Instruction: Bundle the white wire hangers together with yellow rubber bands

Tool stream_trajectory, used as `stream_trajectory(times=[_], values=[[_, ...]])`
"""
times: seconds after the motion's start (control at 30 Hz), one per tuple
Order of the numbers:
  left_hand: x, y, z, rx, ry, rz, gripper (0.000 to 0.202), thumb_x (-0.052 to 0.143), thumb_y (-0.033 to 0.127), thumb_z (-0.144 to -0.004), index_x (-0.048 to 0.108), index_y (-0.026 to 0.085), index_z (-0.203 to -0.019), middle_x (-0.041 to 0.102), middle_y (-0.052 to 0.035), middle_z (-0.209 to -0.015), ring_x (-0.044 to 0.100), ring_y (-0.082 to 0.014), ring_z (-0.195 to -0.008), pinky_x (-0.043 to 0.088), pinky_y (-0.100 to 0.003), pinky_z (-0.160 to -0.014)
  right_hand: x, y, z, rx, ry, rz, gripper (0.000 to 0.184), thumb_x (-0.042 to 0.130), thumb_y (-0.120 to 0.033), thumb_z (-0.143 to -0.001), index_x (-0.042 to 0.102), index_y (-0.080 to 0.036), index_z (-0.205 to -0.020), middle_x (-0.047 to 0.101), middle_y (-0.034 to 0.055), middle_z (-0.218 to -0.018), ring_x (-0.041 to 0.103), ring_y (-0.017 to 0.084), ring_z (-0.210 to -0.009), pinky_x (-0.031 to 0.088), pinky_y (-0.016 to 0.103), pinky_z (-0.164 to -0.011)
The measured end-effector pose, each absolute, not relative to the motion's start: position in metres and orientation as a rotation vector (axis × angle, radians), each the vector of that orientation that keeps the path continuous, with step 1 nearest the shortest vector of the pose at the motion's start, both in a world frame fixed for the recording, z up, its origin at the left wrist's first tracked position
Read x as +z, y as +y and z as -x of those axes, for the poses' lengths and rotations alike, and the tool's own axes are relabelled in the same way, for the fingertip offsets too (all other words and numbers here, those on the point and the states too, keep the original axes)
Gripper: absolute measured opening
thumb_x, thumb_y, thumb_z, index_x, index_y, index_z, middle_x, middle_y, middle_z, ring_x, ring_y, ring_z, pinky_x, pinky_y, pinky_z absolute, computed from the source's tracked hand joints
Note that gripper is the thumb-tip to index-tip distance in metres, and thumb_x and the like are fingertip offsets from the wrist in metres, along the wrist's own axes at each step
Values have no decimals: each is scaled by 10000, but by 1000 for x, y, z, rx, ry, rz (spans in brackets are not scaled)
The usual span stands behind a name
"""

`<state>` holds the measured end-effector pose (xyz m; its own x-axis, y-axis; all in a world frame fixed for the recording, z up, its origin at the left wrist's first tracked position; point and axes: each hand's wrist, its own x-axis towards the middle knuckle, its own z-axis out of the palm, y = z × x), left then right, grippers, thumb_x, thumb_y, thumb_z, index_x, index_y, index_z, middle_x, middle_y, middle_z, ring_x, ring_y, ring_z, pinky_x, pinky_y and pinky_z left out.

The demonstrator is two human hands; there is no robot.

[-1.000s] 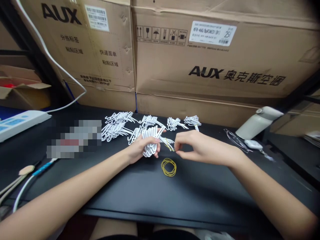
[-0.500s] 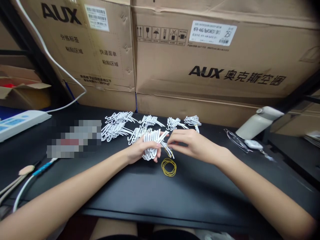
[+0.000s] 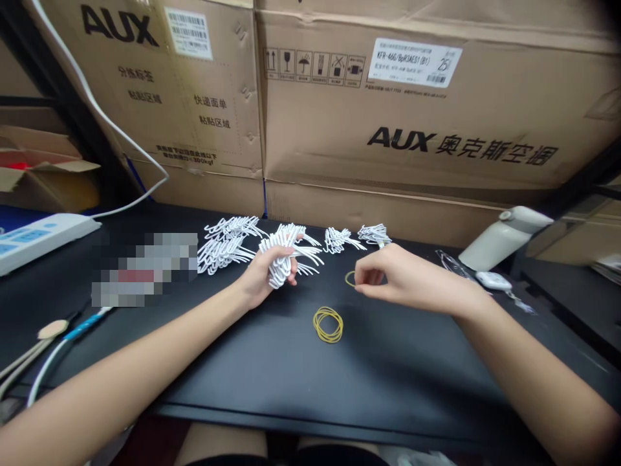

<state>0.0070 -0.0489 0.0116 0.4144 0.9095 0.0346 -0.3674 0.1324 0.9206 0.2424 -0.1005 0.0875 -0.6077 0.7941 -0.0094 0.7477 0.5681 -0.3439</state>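
My left hand [image 3: 264,275] is closed around a bundle of white hooks [image 3: 284,259], their thin straight ends fanning out to the right. To the right, apart from the bundle, my right hand [image 3: 381,275] pinches a yellow rubber band [image 3: 350,278]; only its left loop shows beyond the fingertips. Several more yellow rubber bands [image 3: 328,325] lie in a loose ring on the black table below and between the hands. Behind lie further bundles of white hooks, at the left [image 3: 223,252], in the middle [image 3: 339,239] and at the right [image 3: 373,233]. The held bundle partly covers others behind it.
Large cardboard boxes [image 3: 310,142] stand along the back of the black table [image 3: 252,362]. A pale bottle [image 3: 499,239], glasses [image 3: 453,265] and a small white case [image 3: 493,281] are at the right. A white power strip [image 3: 46,239] and cables lie at the left.
My right hand has drawn away to the right from the bundle, a rubber band in its fingers. My left hand has shifted slightly up and left with the hooks, whose ends now spread wider.
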Motion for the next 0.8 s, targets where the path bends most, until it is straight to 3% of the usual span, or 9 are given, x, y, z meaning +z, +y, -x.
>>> stream_trajectory(times=[0.07,0.23,0.8], values=[[12,-50,-7,1007,639,-1073,597,584,260,-729,474,70,-1284,577,21,-529,486,-108,-419,472,-253,-474,86,-100,-241,485,-2579,1382,124,554,-134,-763,593,-168,-651,607,-13,-599,550,113,-555,396,231,-551],[12,-53,-9,977,642,-1091,562,585,249,-723,510,63,-1249,578,17,-527,492,-113,-415,485,-267,-476,83,-99,-238,524,-2487,1348,91,572,-89,-719,587,-167,-676,631,-20,-634,581,109,-578,416,213,-548],[11,-51,-8,970,650,-1088,521,606,253,-716,558,59,-1197,581,10,-532,502,-112,-413,492,-262,-475,67,-103,-221,627,-2725,1105,167,498,-64,-801,635,-160,-799,643,-7,-687,531,93,-585,365,206,-565]])
